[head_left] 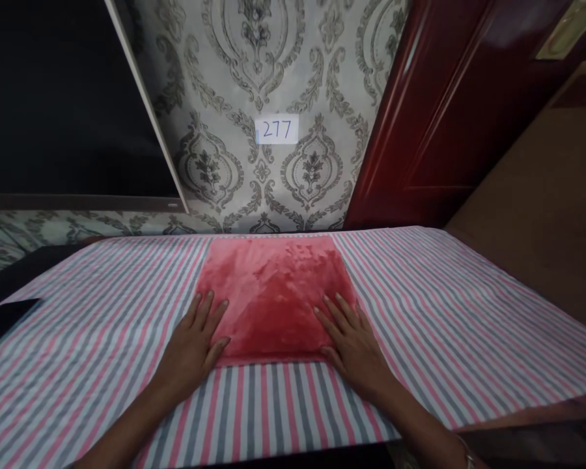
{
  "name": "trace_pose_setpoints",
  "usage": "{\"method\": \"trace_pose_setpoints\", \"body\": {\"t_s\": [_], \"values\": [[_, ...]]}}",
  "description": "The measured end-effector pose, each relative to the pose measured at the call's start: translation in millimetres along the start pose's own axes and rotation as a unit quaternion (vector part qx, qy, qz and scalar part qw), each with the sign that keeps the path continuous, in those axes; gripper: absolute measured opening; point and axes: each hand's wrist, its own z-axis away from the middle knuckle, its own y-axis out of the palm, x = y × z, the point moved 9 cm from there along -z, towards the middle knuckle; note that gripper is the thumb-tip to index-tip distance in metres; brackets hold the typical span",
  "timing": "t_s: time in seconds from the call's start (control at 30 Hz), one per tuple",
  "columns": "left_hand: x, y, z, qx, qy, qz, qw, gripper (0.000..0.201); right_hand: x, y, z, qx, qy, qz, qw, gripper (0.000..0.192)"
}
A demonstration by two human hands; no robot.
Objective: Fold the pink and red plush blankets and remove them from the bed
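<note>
A red plush cloth (273, 286), laid flat as a neat rectangle, rests in the middle of a striped tablecloth (112, 312). Its pile shows lighter and darker patches. My left hand (193, 348) lies flat on the cloth's left edge, fingers spread and pointing away from me. On the opposite edge my right hand (354, 345) is also spread flat, its thumb near the front right corner. Neither hand grasps anything; both press or rest on the cloth's surface.
Behind the table stands a patterned wall with a paper label (277, 129) reading 277. A dark television screen (73, 104) is at the left, a dark red door (434, 111) at the right. A flat black object (4, 322) lies on the table's left edge.
</note>
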Motion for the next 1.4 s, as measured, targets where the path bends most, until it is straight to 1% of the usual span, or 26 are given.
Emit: {"method": "trace_pose_setpoints", "body": {"t_s": [0.07, 0.13, 0.2, 0.27, 0.33, 0.37, 0.4, 0.43, 0.5, 0.57, 0.63, 0.7, 0.8, 0.9, 1.03, 1.2, 1.4], "values": [[4.9, -0.4, -0.1, 0.02, -0.016, -0.004, 1.0, 0.061, 0.9, -1.7, 0.6, 0.002, 0.002, -0.008, 1.0, 0.066], [12.4, -3.4, -2.8, 0.06, -0.033, -0.004, 0.998, 0.059, -1.3, -8.0, -0.3, 0.014, 0.005, -0.029, 0.999, 0.062], [20.0, -14.0, -13.1, 0.082, -0.053, -0.003, 0.995, 0.056, -6.5, -20.4, -7.9, 0.027, 0.011, -0.063, 0.998, 0.054], [24.1, -30.7, -36.5, 0.07, -0.071, -0.003, 0.995, 0.054, -14.7, -39.1, -28.4, 0.025, 0.025, -0.098, 0.995, 0.046], [23.0, -43.3, -72.8, 0.06, -0.085, -0.007, 0.995, 0.055, -24.0, -58.4, -63.5, 0.005, 0.047, -0.115, 0.992, 0.045], [20.5, -44.3, -94.0, 0.072, -0.089, -0.005, 0.993, 0.057, -28.0, -65.4, -84.9, -0.005, 0.058, -0.114, 0.992, 0.046], [19.3, -41.1, -115.1, 0.097, -0.1, -0.003, 0.99, 0.059, -31.2, -68.8, -107.2, -0.009, 0.069, -0.106, 0.992, 0.047], [20.0, -35.6, -134.8, 0.125, -0.12, -0.007, 0.985, 0.061, -35.1, -67.6, -128.8, -0.003, 0.087, -0.095, 0.992, 0.05], [24.3, -23.0, -166.5, 0.162, -0.162, -0.016, 0.973, 0.064, -45.7, -54.7, -163.1, 0.023, 0.142, -0.069, 0.987, 0.055], [31.0, -8.5, -183.7, 0.171, -0.194, -0.023, 0.966, 0.065, -56.0, -32.0, -180.6, 0.06, 0.19, -0.054, 0.978, 0.057], [39.3, 9.5, -185.2, 0.178, -0.218, -0.021, 0.959, 0.066, -64.4, -6.8, -183.0, 0.092, 0.216, -0.05, 0.971, 0.056], [46.8, 27.6, -177.0, 0.187, -0.234, -0.014, 0.954, 0.066, -71.1, 13.5, -177.4, 0.107, 0.225, -0.051, 0.967, 0.056], [53.0, 44.8, -165.9, 0.189, -0.235, -0.004, 0.953, 0.067, -78.2, 28.8, -169.2, 0.108, 0.227, -0.061, 0.966, 0.057], [56.0, 51.5, -163.9, 0.186, -0.232, 0.0, 0.955, 0.068, -81.7, 32.7, -168.1, 0.109, 0.229, -0.067, 0.965, 0.058], [57.3, 55.1, -165.8, 0.182, -0.229, 0.004, 0.956, 0.068, -82.9, 33.6, -170.2, 0.101, 0.227, -0.067, 0.966, 0.058], [55.7, 56.4, -164.6, 0.178, -0.225, 0.008, 0.958, 0.065, -82.7, 35.5, -170.0, 0.099, 0.218, -0.06, 0.969, 0.056], [55.1, 54.6, -165.1, 0.174, -0.225, 0.005, 0.959, 0.064, -80.5, 32.2, -171.0, 0.092, 0.214, -0.063, 0.97, 0.054]]}}
